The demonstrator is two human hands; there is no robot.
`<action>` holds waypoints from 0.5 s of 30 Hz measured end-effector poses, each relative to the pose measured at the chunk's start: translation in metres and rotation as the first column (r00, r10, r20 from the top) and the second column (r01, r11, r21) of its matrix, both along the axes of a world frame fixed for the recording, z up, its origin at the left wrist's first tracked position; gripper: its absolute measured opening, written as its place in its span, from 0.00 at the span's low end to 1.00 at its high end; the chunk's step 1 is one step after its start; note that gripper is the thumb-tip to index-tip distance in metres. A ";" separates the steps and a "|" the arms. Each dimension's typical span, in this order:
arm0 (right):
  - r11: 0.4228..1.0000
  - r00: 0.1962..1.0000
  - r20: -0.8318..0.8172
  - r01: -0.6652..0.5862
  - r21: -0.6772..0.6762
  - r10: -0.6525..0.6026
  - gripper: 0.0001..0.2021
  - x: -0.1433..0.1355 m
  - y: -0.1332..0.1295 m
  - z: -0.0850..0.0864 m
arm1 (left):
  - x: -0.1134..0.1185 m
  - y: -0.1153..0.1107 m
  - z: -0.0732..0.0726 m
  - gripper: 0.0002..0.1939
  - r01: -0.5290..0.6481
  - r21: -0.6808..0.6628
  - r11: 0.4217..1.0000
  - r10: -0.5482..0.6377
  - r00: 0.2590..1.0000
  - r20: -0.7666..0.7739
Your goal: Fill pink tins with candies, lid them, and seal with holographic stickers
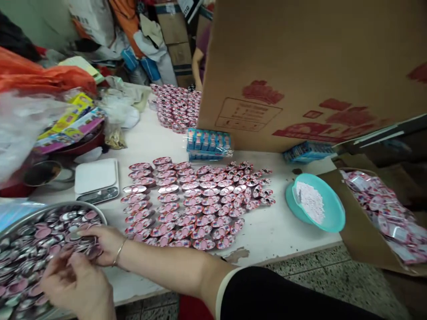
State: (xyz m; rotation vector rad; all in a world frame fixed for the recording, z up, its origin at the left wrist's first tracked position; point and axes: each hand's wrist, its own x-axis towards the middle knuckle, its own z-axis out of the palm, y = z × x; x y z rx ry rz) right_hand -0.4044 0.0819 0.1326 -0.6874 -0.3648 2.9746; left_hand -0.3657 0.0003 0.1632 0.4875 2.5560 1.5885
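Note:
A round metal basin at the lower left is heaped with small oval lids, some pink and some silvery. Over its right side, my right hand is closed around several of these lids, pinched between thumb and fingers. Just in front of it, my left hand is held low over the lids with its fingers curled and thumb bent in. Whatever sits between its fingertips is blurred. Beside my right wrist, rows of small pink-patterned oval containers stand upright on the white table.
A digital scale stands behind the basin. A turquoise bowl of pale granules with a scoop sits near the right edge. A large carton and blue wrapped packs stand behind the containers. Another person's arm shows beyond.

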 end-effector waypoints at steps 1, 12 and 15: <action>0.998 0.997 0.028 0.069 -0.015 -0.068 0.03 0.014 0.005 0.003 | 0.017 0.008 0.006 0.21 -0.034 0.080 0.996 0.041 0.996 -0.080; 0.895 0.906 0.038 0.423 -0.144 -0.422 0.03 0.333 0.109 0.045 | 0.280 0.109 0.002 0.25 0.042 0.294 0.955 -0.125 0.955 0.270; 0.817 0.824 0.101 0.566 -0.110 -0.557 0.03 0.421 0.130 0.047 | 0.351 0.134 0.003 0.25 0.116 0.308 0.944 -0.256 0.847 0.466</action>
